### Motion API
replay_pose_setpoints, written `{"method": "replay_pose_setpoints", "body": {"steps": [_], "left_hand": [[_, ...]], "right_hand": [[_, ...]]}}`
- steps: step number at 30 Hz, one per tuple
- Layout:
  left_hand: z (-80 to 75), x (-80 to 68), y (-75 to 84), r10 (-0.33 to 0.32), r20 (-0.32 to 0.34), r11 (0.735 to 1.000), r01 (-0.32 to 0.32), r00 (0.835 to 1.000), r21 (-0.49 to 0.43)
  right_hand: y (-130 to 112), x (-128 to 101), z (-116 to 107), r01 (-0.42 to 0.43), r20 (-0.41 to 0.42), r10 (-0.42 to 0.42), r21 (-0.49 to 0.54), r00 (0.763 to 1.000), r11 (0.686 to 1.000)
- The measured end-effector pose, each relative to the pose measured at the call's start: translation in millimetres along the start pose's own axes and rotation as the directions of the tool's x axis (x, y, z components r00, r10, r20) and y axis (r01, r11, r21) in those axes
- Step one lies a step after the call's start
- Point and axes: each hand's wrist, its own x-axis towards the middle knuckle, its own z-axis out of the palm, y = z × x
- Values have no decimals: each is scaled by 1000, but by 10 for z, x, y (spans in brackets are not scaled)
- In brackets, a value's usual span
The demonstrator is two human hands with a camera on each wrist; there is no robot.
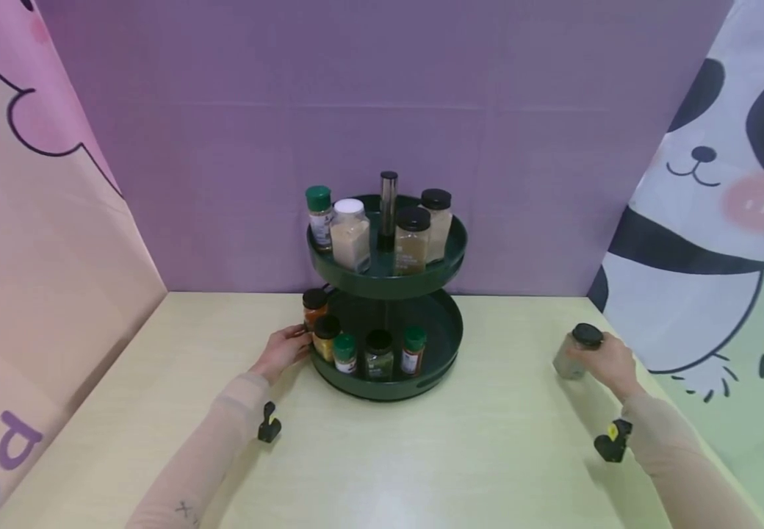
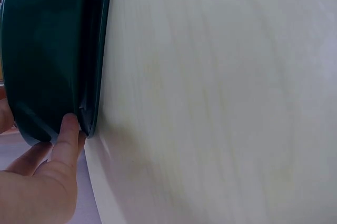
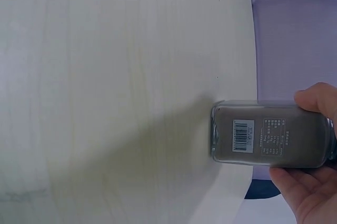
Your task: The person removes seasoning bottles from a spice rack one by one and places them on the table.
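A dark green two-tier turntable [image 1: 387, 391] stands at the back middle of the table. At the left of its lower tier is my left hand [image 1: 281, 353]. In the left wrist view, that hand grips the lower tray's wall [image 2: 45, 50], fingertips on the outside and the thumb partly cut off at the frame's edge. Far to the right, my right hand [image 1: 612, 366] holds a clear spice jar [image 1: 568, 360] with a black lid. Grey-brown powder fills the jar, and a barcode label [image 3: 243, 135] shows. Whether the jar's base touches the table cannot be told.
On the upper tier stand a green-capped bottle [image 1: 320, 220], a white-lidded jar [image 1: 350, 239] and two black-lidded jars, one nearer [image 1: 411, 246]. Several small jars line the lower tier's front and left, including a green-capped one [image 1: 412, 356]. A purple backdrop [image 1: 223, 162] rises behind the table.
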Motion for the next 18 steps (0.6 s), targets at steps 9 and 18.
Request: {"method": "replay_pose_setpoints", "body": {"steps": [9, 18], "left_hand": [[5, 2, -11, -1, 1, 1000, 1, 1000, -7], [-1, 6, -11, 2, 1, 1000, -2, 1000, -6]], "right_hand": [[38, -7, 13, -26, 9, 26, 14, 1000, 1000], [40, -22, 16, -34, 14, 33, 51, 999, 998]]}}
